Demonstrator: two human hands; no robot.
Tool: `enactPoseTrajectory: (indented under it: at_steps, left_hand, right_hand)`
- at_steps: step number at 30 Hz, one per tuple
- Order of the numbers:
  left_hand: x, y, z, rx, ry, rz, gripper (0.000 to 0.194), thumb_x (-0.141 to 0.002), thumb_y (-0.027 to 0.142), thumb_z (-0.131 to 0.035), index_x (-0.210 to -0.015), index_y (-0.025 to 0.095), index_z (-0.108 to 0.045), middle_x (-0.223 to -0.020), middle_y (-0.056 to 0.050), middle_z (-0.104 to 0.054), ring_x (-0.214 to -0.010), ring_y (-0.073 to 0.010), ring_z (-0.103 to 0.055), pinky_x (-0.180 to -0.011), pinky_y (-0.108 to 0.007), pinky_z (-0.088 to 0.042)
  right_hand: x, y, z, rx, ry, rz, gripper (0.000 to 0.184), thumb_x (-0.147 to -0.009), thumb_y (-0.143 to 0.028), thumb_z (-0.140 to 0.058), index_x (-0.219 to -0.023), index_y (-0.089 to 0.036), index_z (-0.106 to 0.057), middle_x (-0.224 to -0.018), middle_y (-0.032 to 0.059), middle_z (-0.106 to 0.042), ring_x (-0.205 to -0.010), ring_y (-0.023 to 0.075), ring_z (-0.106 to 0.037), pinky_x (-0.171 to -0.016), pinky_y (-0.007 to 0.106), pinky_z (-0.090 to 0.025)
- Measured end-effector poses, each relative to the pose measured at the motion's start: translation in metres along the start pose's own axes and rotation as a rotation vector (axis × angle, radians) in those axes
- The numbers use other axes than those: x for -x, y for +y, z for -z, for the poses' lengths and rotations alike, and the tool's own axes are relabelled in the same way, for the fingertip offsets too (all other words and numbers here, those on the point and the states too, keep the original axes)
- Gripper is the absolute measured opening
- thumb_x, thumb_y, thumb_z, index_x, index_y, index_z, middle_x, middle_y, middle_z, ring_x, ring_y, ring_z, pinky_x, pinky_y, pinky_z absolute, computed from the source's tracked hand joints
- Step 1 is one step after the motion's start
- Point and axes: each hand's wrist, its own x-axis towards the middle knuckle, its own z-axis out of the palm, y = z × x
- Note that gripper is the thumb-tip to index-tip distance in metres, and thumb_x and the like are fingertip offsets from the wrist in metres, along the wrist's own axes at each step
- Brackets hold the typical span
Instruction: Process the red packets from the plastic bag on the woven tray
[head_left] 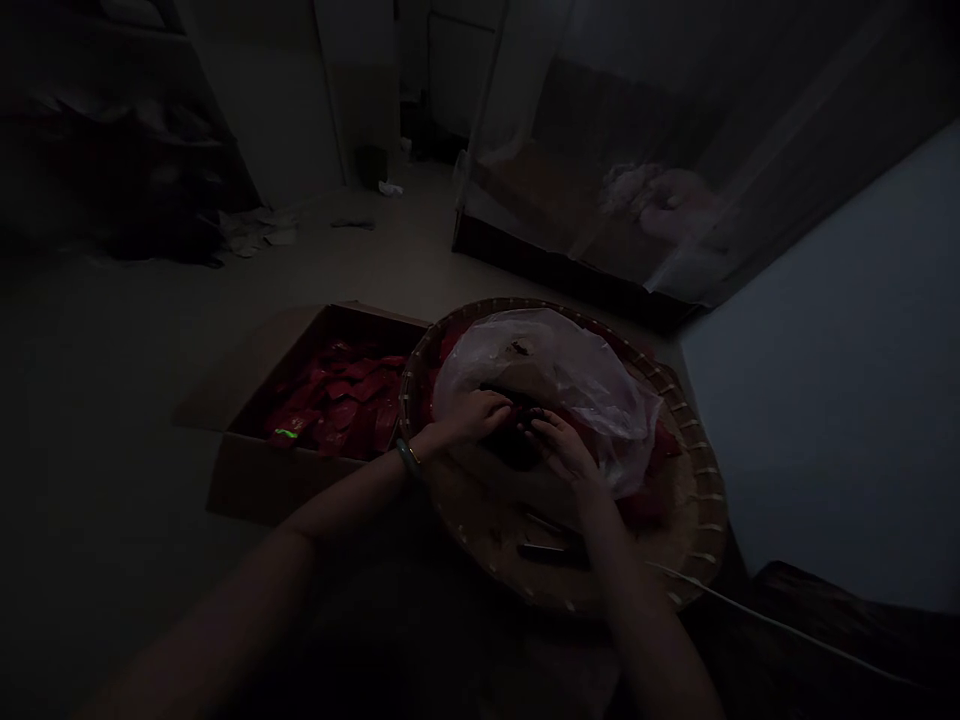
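The light is very dim. My left hand (pixel 484 412), with a bangle at the wrist, bends its fingers over a dark object (pixel 516 448) whose kind I cannot make out. From the other side my right hand (pixel 559 445) has its fingers curled at the same dark object, fingertips close to the left ones. Both hands are above a round woven bamboo tray (pixel 709 500). A clear plastic bag (pixel 622 400) lies spread in the tray behind and beside them. Nearer me, a slim dark-handled tool (pixel 547 553) rests on the tray, partly behind my right forearm.
Left of the tray stands an open cardboard box (pixel 277 480) filled with small red packets (pixel 352 400). Red pieces (pixel 664 445) show around the bag. A thin white cord (pixel 787 630) runs off to the right. Behind is a large plastic-covered object (pixel 570 200), beside a pale wall (pixel 840 380).
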Motion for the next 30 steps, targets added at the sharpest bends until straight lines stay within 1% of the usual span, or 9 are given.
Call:
enactPoseTrajectory:
  at_steps: [2,4,8,11,14,18,23,26,30]
  left_hand:
    - [0.003,-0.001,-0.003,-0.001,0.037,0.004,0.026,-0.086,0.032,-0.05,-0.101,0.016,-0.065,-0.093,-0.006,-0.068,-0.083,-0.0163,-0.06,-0.075,-0.025,-0.044]
    - [0.005,-0.003,-0.006,0.01,0.068,0.022,0.035,-0.082,0.036,-0.056,-0.11,0.015,-0.061,-0.098,-0.008,-0.067,-0.085,-0.0172,-0.06,-0.074,-0.025,-0.044]
    - [0.007,-0.007,-0.008,0.075,0.075,0.062,0.044,-0.077,0.041,-0.062,-0.113,0.014,-0.059,-0.102,-0.008,-0.066,-0.088,-0.0174,-0.06,-0.074,-0.025,-0.045]
    - [0.005,-0.008,-0.009,0.102,0.093,0.102,0.04,-0.077,0.035,-0.062,-0.11,0.014,-0.061,-0.098,-0.007,-0.067,-0.085,-0.0166,-0.06,-0.073,-0.025,-0.046]
    - [0.002,-0.01,-0.013,0.137,0.144,0.18,0.034,-0.074,0.027,-0.062,-0.105,0.012,-0.063,-0.093,-0.007,-0.067,-0.079,-0.0153,-0.06,-0.07,-0.024,-0.046]
    - [0.001,-0.012,-0.02,0.181,0.182,0.236,0.038,-0.067,0.018,-0.064,-0.105,0.011,-0.061,-0.09,-0.006,-0.066,-0.076,-0.0142,-0.059,-0.068,-0.024,-0.047]
    - [0.0,-0.009,-0.028,0.303,0.122,0.359,0.052,-0.066,0.021,-0.066,-0.116,0.01,-0.053,-0.085,-0.005,-0.064,-0.07,-0.0134,-0.058,-0.06,-0.023,-0.046]
    - [-0.003,-0.008,-0.031,0.424,0.077,0.385,0.047,-0.068,0.018,-0.065,-0.113,0.01,-0.055,-0.083,-0.004,-0.063,-0.068,-0.0118,-0.057,-0.057,-0.02,-0.044]
    - [-0.004,-0.005,-0.028,0.507,0.046,0.395,0.043,-0.07,0.02,-0.064,-0.11,0.009,-0.056,-0.073,0.0,-0.059,-0.06,-0.009,-0.053,-0.052,-0.017,-0.04]
  right_hand:
    - [0.0,0.002,-0.001,0.01,0.0,-0.001,0.03,-0.058,-0.019,-0.077,-0.084,-0.022,-0.062,-0.086,-0.0034,-0.065,-0.076,0.009,-0.064,-0.069,0.017,-0.054]
    - [0.0,0.003,-0.003,0.018,0.005,-0.001,0.03,-0.057,-0.019,-0.077,-0.083,-0.022,-0.063,-0.085,-0.0035,-0.064,-0.076,0.0089,-0.064,-0.07,0.017,-0.054]
    - [0.001,0.003,-0.006,0.013,0.032,0.012,0.03,-0.056,-0.018,-0.077,-0.082,-0.021,-0.063,-0.085,-0.0034,-0.064,-0.076,0.0086,-0.063,-0.07,0.018,-0.054]
    - [0.003,0.002,-0.007,0.007,0.025,-0.004,0.031,-0.056,-0.018,-0.077,-0.083,-0.021,-0.063,-0.084,-0.0031,-0.064,-0.076,0.0095,-0.064,-0.068,0.017,-0.054]
    - [0.006,0.0,-0.008,0.004,0.016,0.001,0.031,-0.056,-0.019,-0.078,-0.083,-0.021,-0.063,-0.083,-0.0033,-0.064,-0.076,0.0101,-0.065,-0.067,0.017,-0.054]
    - [0.011,-0.006,-0.013,0.015,0.025,0.037,0.031,-0.058,-0.019,-0.077,-0.086,-0.022,-0.062,-0.084,-0.0032,-0.064,-0.076,0.0103,-0.065,-0.066,0.017,-0.055]
    - [0.013,-0.014,-0.028,0.071,-0.012,0.058,0.031,-0.057,-0.02,-0.077,-0.083,-0.022,-0.062,-0.085,-0.0037,-0.064,-0.074,0.0092,-0.063,-0.066,0.018,-0.055]
    - [0.009,-0.016,-0.031,0.131,-0.024,0.069,0.032,-0.055,-0.02,-0.077,-0.083,-0.021,-0.062,-0.084,-0.0029,-0.065,-0.072,0.0101,-0.063,-0.065,0.02,-0.055]
    - [-0.001,-0.018,-0.022,0.253,-0.003,0.073,0.037,-0.054,-0.021,-0.076,-0.088,-0.019,-0.061,-0.08,-0.0016,-0.066,-0.066,0.0111,-0.063,-0.061,0.022,-0.053]
